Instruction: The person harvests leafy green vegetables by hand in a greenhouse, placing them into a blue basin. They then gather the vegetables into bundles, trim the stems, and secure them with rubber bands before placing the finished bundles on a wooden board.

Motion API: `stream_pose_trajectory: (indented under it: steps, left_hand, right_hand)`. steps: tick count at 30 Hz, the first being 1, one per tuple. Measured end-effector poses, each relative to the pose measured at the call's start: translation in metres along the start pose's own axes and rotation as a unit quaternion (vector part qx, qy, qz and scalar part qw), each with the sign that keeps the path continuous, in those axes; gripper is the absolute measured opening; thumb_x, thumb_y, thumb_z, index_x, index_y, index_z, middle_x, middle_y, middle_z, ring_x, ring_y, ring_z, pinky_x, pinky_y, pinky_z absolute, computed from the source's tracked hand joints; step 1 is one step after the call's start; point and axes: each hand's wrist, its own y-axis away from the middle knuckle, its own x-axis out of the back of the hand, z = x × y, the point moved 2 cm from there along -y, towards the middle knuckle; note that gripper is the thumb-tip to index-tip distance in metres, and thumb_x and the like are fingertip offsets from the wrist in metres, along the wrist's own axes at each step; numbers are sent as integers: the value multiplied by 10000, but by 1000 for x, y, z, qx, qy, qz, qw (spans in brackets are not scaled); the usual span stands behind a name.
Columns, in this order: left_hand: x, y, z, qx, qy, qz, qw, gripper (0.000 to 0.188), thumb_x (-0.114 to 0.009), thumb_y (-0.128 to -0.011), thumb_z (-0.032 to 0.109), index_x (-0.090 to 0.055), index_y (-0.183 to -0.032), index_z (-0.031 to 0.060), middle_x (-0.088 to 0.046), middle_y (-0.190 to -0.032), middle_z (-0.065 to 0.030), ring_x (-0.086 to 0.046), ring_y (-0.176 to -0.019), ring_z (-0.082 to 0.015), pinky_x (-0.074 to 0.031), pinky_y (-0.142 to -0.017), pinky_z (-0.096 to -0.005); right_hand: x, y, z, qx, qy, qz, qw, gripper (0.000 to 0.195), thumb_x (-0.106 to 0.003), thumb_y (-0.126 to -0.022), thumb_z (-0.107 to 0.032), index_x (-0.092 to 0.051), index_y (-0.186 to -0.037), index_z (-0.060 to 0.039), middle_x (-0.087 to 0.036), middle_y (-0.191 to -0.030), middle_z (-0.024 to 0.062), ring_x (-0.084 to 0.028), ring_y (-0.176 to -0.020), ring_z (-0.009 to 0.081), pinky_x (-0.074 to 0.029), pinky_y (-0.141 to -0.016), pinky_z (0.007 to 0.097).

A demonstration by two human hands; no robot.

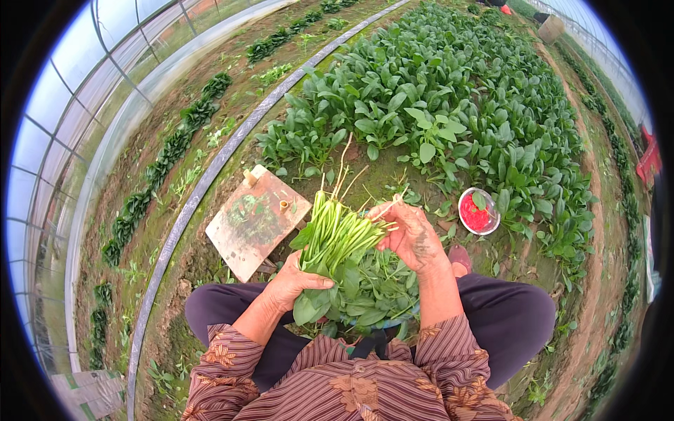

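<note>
My left hand (297, 281) is closed around a bunch of leafy greens, likely spinach (337, 231), its pale green stems pointing up and its leaves hanging below the thumb. A few long thin roots stick out at the top. At the stem ends, my right hand (413, 237) pinches a pale root (389, 205) between thumb and fingers; mud marks the back of this hand. Between my knees lies a heap of loose picked greens (379, 289), in a container with a blue rim that is mostly hidden.
At left a tilted wooden board (255, 226) carries green residue and small wooden pieces. A white bowl (495, 223) with red contents stands at right. Growing greens (447, 89) fill the bed ahead. A grey hose (205, 184) and rows of bundled greens (168, 163) run along the left.
</note>
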Motion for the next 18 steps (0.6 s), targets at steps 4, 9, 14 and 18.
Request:
stream_pose_trajectory:
  steps: [4, 9, 14, 18]
  left_hand:
    - [-7, -1, -24, 40, 154, -16, 987, 572, -647, -689, 18, -515, -1245, -10, -640, -1056, -148, -653, -912, -255, -550, -814, -377]
    - [-17, -14, -53, 35, 360, -152, 920, 607, -647, -704, 177, -479, -1249, -31, -602, -924, -137, -607, -783, -266, -509, -737, -403]
    - [-16, -21, -54, 2, 372, -157, 915, 646, -667, -693, 231, -472, -1262, -5, -576, -907, -121, -565, -794, -249, -484, -742, -403]
    - [-10, -23, -52, -11, 315, -78, 946, 618, -665, -702, 192, -487, -1259, -7, -590, -933, -132, -594, -811, -264, -507, -769, -421]
  right_hand:
    - [-4, 2, 2, 54, -55, -12, 997, 312, -569, -966, -269, -638, -1044, 26, -676, -997, 116, -664, -763, 166, -563, -639, 288]
    - [2, -1, 13, 74, 67, 119, 988, 175, -645, -872, -12, -643, -1043, 24, -697, -909, 121, -675, -714, 137, -569, -615, 243]
    - [11, 0, 1, 184, 91, 209, 956, 160, -620, -890, -16, -636, -1044, 26, -696, -890, 126, -672, -705, 133, -566, -596, 233]
    - [64, 9, -15, 190, 232, 275, 913, 170, -588, -906, -13, -626, -1070, 15, -689, -844, 87, -649, -665, 109, -542, -573, 240]
